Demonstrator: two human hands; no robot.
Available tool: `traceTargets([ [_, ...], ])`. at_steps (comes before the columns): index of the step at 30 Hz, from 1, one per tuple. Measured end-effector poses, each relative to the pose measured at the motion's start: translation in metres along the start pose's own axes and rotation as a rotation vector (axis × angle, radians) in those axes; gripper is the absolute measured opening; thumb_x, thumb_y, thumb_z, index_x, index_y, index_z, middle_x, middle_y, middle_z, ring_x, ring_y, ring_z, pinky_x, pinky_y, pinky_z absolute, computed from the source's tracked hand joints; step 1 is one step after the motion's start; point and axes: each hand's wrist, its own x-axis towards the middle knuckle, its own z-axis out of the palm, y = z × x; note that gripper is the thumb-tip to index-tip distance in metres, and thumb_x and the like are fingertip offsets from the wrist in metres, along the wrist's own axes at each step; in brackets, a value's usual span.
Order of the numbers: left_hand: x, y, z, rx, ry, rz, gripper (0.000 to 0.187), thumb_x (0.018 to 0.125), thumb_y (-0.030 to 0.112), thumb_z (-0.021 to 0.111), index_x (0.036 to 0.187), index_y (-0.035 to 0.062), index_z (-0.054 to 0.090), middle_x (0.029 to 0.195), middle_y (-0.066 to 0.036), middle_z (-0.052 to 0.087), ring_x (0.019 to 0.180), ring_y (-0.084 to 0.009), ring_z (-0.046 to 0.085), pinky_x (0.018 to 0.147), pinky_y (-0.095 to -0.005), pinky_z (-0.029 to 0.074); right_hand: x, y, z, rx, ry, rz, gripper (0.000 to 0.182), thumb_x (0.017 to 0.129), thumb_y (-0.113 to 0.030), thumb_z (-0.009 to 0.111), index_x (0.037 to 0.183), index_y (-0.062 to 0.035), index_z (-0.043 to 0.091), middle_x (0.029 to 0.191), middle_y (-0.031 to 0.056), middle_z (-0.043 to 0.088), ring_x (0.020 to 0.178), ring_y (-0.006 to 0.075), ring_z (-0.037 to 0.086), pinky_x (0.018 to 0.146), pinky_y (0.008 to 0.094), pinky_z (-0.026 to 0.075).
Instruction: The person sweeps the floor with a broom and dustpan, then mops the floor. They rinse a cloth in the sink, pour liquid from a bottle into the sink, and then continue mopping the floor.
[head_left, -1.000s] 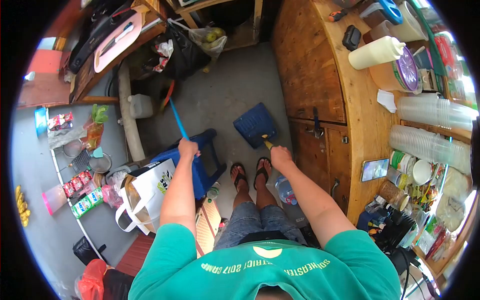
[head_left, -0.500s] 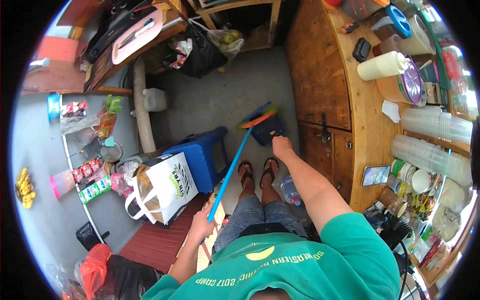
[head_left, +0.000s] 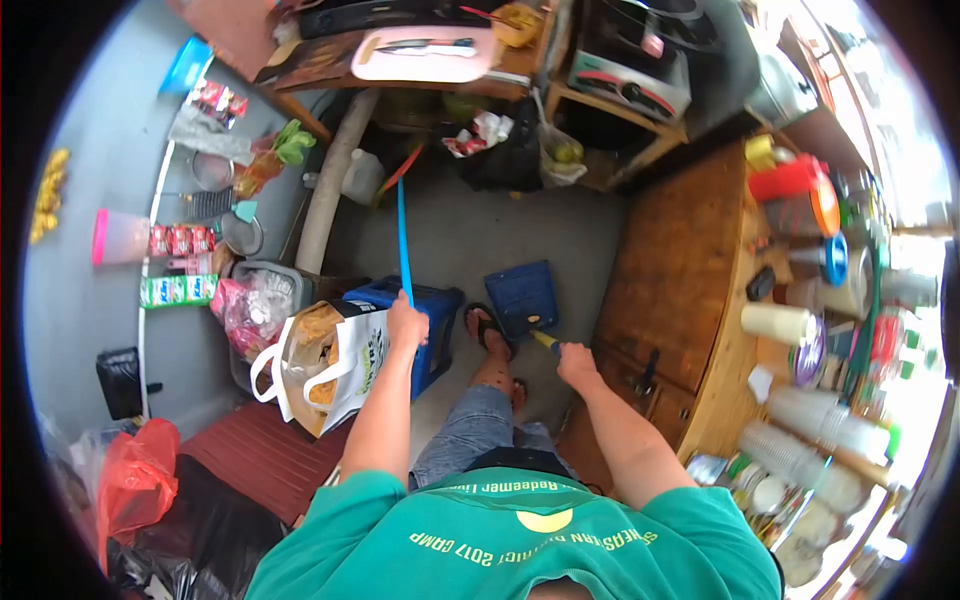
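My left hand is closed round the blue handle of a broom. Its orange head is by the white jug, under the counter at the far left of the floor. In my right hand is the yellowish handle of a blue dustpan, which rests on or just above the grey floor in front of my feet. A blue plastic stool stands beside my left forearm, with a white paper bag next to it.
Wooden cabinets line the right side, their top crowded with bottles and stacked cups. A black plastic bag lies below the counter ahead, near a cutting board with a knife. A pipe runs along the left.
The broom head has swung away from the dustpan, forward and left to the jug. My left hand has moved forward. My view has turned, and one foot has stepped forward.
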Motion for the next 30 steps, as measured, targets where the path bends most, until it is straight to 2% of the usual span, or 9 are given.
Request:
traceTargets([
  [2,0.041,0.021,-0.003,-0.008,0.054,0.001,0.061,0.082,-0.003,0.050,0.142,-0.0021,0.040,0.080,-0.022,0.067,0.052,-0.0286,0.066,0.041,-0.0375,0.051,0.024,-0.007,-0.008,-0.052,0.012,-0.040,0.032,0.078,-0.006,0.060,0.110,-0.0015,0.063,0.099,0.0235,0.067,0.097,0.0398,0.065,0.087,0.0477,0.053],
  [5,0.096,0.045,-0.002,0.070,0.078,-0.042,0.048,0.087,0.003,0.051,0.135,-0.0011,0.048,0.097,-0.023,0.068,0.076,-0.0360,0.071,0.056,-0.0422,0.057,0.068,-0.019,-0.025,-0.110,0.018,-0.097,0.033,0.081,-0.009,0.060,0.113,-0.0029,0.062,0.099,0.0219,0.067,0.096,0.0394,0.065,0.087,0.0485,0.052],
  [7,0.142,0.035,0.009,0.293,0.131,0.053,0.038,0.093,0.010,0.046,0.129,0.0014,0.051,0.107,-0.024,0.066,0.098,-0.0415,0.066,0.077,-0.0480,0.056,0.093,-0.033,-0.039,-0.134,0.006,-0.125,0.033,0.082,-0.010,0.060,0.114,-0.0037,0.062,0.100,0.0215,0.067,0.096,0.0397,0.064,0.087,0.0488,0.052],
  [10,0.153,0.013,0.021,0.246,0.119,-0.078,0.035,0.096,0.013,0.042,0.128,0.0049,0.050,0.108,-0.026,0.066,0.104,-0.0446,0.063,0.089,-0.0517,0.051,0.130,-0.049,-0.063,-0.170,-0.045,-0.127,0.032,0.083,-0.010,0.060,0.114,-0.0044,0.061,0.102,0.0214,0.066,0.095,0.0406,0.064,0.086,0.0487,0.052],
  [17,0.064,0.001,0.034,0.335,-0.075,-0.132,0.053,0.089,0.008,0.050,0.141,0.0045,0.039,0.106,-0.027,0.064,0.102,-0.0469,0.062,0.089,-0.0521,0.050,0.208,-0.065,-0.084,-0.200,-0.054,-0.215,0.029,0.082,-0.008,0.061,0.110,-0.0025,0.062,0.107,0.0251,0.065,0.100,0.0405,0.064,0.088,0.0474,0.052],
  [21,-0.025,-0.001,0.001,0.301,-0.218,-0.064,0.068,0.076,0.004,0.057,0.142,0.0022,0.040,0.108,-0.029,0.064,0.102,-0.0472,0.061,0.091,-0.0519,0.048,0.227,-0.091,-0.115,-0.302,-0.091,-0.283,0.029,0.080,-0.005,0.059,0.107,0.0004,0.067,0.109,0.0254,0.065,0.099,0.0408,0.065,0.087,0.0455,0.053],
  [23,-0.057,-0.008,-0.018,0.090,-0.249,-0.176,0.071,0.069,0.001,0.058,0.139,0.0010,0.045,0.107,-0.030,0.064,0.101,-0.0457,0.062,0.089,-0.0503,0.048,0.237,-0.094,-0.125,-0.298,-0.128,-0.318,0.028,0.080,-0.005,0.059,0.105,0.0007,0.068,0.107,0.0253,0.066,0.098,0.0406,0.065,0.087,0.0455,0.053],
  [27,-0.079,-0.013,-0.015,-0.007,-0.094,-0.152,0.070,0.067,0.000,0.059,0.136,-0.0002,0.049,0.105,-0.030,0.064,0.101,-0.0453,0.062,0.088,-0.0496,0.049,0.249,-0.091,-0.142,-0.311,-0.121,-0.398,0.023,0.079,-0.005,0.059,0.097,0.0015,0.071,0.101,0.0239,0.069,0.098,0.0401,0.066,0.088,0.0456,0.053],
  [30,-0.033,0.024,-0.010,0.286,0.044,-0.133,0.067,0.074,0.001,0.056,0.139,-0.0013,0.042,0.100,-0.031,0.065,0.094,-0.0474,0.063,0.084,-0.0512,0.050,0.262,-0.084,-0.139,-0.308,-0.129,-0.378,0.023,0.078,-0.005,0.060,0.096,0.0010,0.072,0.101,0.0227,0.069,0.100,0.0399,0.066,0.089,0.0456,0.053],
])
